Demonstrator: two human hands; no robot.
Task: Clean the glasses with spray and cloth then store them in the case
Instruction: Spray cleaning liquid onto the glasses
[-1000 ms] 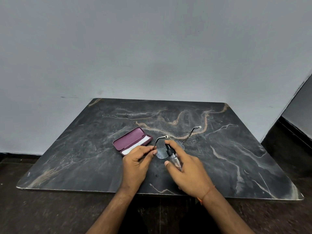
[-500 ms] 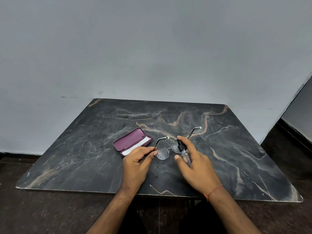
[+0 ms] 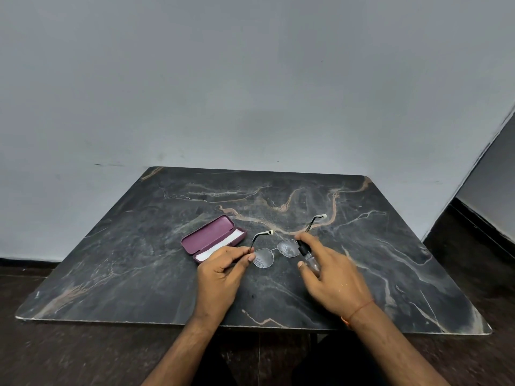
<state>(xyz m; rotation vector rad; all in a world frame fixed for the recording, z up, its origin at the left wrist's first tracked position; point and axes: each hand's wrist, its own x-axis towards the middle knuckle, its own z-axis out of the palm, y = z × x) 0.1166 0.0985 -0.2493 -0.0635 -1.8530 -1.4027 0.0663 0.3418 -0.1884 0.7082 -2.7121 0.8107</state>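
Observation:
Thin metal-framed glasses sit unfolded on the dark marble table, temples pointing away from me, both lenses speckled with droplets. My left hand pinches the left corner of the frame. My right hand grips a small clear spray bottle with a black nozzle, forefinger on top, the nozzle right beside the right lens. An open maroon case lies to the left of the glasses with a white cloth inside it.
A plain grey wall stands close behind the table. The table's front edge runs just under my wrists. Dark floor surrounds the table on the left, right and front.
My right hand has carried the spray bottle from the left lens to the right lens. The right lens now shows droplets too. My left hand has kept its hold on the frame.

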